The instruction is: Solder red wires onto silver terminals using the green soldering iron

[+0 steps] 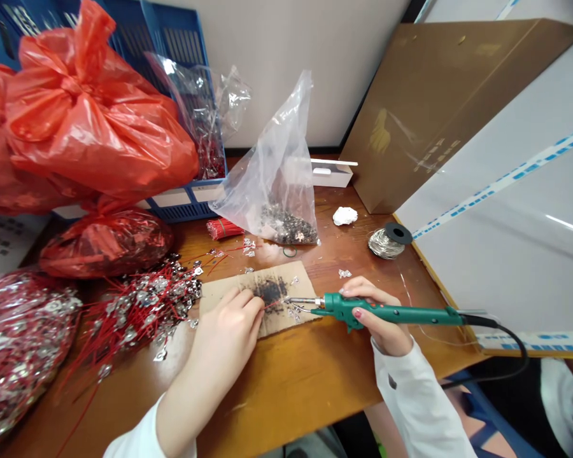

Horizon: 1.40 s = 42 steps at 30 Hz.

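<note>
My right hand (379, 315) is wrapped round a green soldering iron (408, 314), its metal tip pointing left over a piece of cardboard (224, 286). A thin guide tube runs beneath the tip. My left hand (236, 318) pinches a short red wire (273, 303) whose far end meets the iron's tip above a blackened patch (271, 291). Small metal terminals (296, 312) lie loose on the cardboard beside the tip. Left of my left hand spreads a heap of red wires with metal terminals (143, 302).
Red plastic bags (95, 127) and a blue crate (181, 38) fill the back left. A clear bag of small dark parts (286, 222) stands behind the cardboard. At right are a solder wire spool (386, 243), crumpled white tissue (344, 215) and a brown box (410, 95). A black cable (518, 346) trails right.
</note>
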Available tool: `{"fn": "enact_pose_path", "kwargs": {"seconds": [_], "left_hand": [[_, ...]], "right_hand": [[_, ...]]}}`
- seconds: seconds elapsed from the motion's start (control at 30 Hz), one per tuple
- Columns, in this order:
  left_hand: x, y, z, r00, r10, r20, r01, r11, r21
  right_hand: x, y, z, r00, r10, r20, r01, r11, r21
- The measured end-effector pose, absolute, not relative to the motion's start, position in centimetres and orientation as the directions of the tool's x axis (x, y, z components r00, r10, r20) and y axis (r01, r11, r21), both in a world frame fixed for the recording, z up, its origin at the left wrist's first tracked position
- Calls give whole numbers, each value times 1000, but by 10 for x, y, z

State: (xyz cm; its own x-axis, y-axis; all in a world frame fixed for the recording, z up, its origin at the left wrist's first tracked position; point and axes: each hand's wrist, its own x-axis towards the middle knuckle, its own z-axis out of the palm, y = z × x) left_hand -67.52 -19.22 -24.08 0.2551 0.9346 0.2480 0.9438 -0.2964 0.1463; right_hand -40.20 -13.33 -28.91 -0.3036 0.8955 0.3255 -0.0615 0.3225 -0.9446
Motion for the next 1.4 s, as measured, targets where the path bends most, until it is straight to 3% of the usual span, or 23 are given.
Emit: {"fn": "enact_pose_path", "kwargs": {"seconds": [0.3, 0.73, 0.9, 1.03, 1.2, 1.4], "left_hand": [[-680, -190, -239, 254, 936, 245, 940, -298, 163], [-679, -190, -234, 231, 957, 174, 950, -261, 174], [-677, -191, -232, 236, 954, 187, 948, -268, 170], [-678, -191, -232, 238, 953, 185, 940, -274, 205], [-677, -189, -234, 244, 960, 138, 917, -275, 288], [-677, -188, -233, 220, 972, 81, 920, -234, 315]], "right_hand": [[-405, -127, -260, -157, 957, 245, -198, 212, -957], [-350, -118, -146, -529, 836, 150, 175, 280, -944], [-330, -125, -121, -473, 852, 222, 189, 345, -919], [-338, -127, -145, -373, 895, 245, 69, 290, -955], [-379, -126, -216, -369, 921, 129, -55, 117, -992], [-407, -114, -265, -287, 947, 142, -190, 89, -978]]}}
